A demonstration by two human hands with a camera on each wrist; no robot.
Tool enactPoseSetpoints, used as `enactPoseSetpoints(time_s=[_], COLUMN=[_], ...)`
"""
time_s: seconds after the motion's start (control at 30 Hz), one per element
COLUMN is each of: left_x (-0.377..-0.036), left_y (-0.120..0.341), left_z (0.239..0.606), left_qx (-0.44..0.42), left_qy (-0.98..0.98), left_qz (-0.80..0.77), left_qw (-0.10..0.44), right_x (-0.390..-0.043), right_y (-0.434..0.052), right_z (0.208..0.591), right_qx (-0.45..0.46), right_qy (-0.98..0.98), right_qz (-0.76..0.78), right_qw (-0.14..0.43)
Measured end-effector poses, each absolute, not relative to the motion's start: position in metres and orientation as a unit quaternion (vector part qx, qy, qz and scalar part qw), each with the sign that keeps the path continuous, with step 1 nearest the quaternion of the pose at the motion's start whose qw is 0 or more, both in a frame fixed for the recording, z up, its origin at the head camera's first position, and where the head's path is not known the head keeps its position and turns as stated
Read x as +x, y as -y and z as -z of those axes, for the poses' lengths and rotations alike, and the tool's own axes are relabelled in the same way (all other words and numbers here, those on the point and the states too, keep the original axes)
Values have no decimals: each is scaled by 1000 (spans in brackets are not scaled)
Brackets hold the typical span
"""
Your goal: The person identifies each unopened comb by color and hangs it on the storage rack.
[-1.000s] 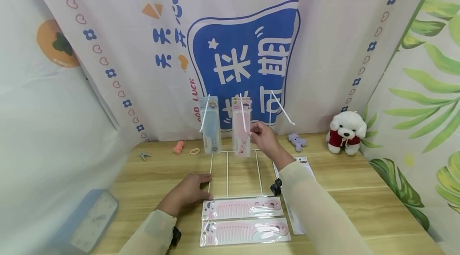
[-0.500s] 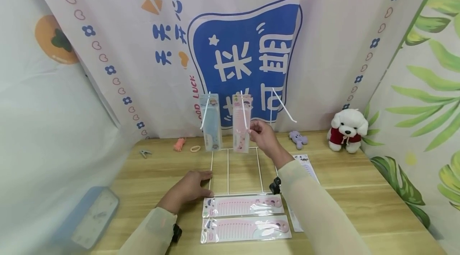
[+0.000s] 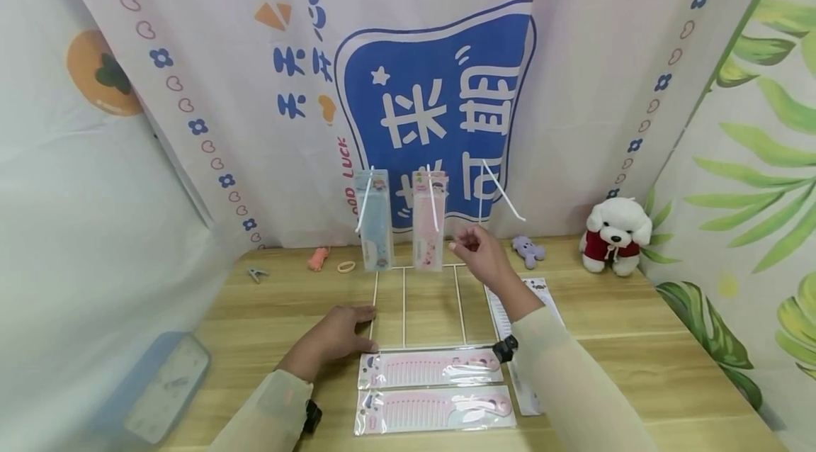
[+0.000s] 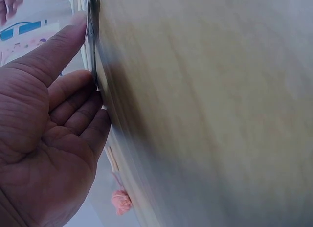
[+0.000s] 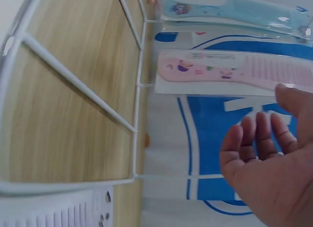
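I see the right hand [image 3: 479, 253] raised above the far edge of the wire rack [image 3: 403, 310], just right of the hanging pink comb pack [image 3: 428, 227]. Its fingers are loosely curled and hold nothing; in the right wrist view the fingertips [image 5: 259, 134] sit close under the pink pack [image 5: 234, 73] without touching it. That pack hangs upright on the middle hook. A blue comb pack [image 3: 375, 222] hangs on the hook to its left, the two side by side and apart.

My left hand [image 3: 334, 339] lies flat on the table [image 3: 637, 367], fingers straight, fingertips against the left front corner of the rack base. The left wrist view confirms the fingers [image 4: 73, 104] pressing at the rack edge; nothing is gripped.

Two more pink comb packs [image 3: 430, 390] lie flat side by side in front of the rack, near the left hand. A further pack [image 3: 529, 296] lies under the right forearm, largely hidden.

At the back of the table: a plush dog [image 3: 615, 234] at right, a small purple toy [image 3: 528, 251], an orange toy [image 3: 316, 258], a hair band [image 3: 346, 267] and a clip [image 3: 257, 273].
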State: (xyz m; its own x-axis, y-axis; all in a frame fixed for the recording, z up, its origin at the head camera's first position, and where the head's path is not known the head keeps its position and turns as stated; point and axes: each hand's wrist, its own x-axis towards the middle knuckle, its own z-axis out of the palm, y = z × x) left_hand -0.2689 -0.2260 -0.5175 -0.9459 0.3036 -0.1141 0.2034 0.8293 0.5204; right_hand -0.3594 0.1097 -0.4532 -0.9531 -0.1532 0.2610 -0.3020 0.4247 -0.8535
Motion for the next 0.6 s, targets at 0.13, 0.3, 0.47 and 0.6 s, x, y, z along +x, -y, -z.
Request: enactPoseSetpoints(time_s=[0.13,0.3,0.47,0.6], left_x=[-270,-269,-268,-269], left_y=[225,223,223,226], left_z=[518,518,519,520], left_qx=[136,147,143,138], left_qy=[-952,-950,-948,-950], left_qz=[-257,-261,-267,-265], left_qw=[94,92,95,92], right_x=[-335,-303,-277,-265], right_y=[-131,-167,-208,-232], right_z=[453,459,478,489], right_qx=[128,100,65,42], right_qy=[870,905,932,946], right_qz=[-472,-413,-355,-320], right_qw=[61,36,24,21])
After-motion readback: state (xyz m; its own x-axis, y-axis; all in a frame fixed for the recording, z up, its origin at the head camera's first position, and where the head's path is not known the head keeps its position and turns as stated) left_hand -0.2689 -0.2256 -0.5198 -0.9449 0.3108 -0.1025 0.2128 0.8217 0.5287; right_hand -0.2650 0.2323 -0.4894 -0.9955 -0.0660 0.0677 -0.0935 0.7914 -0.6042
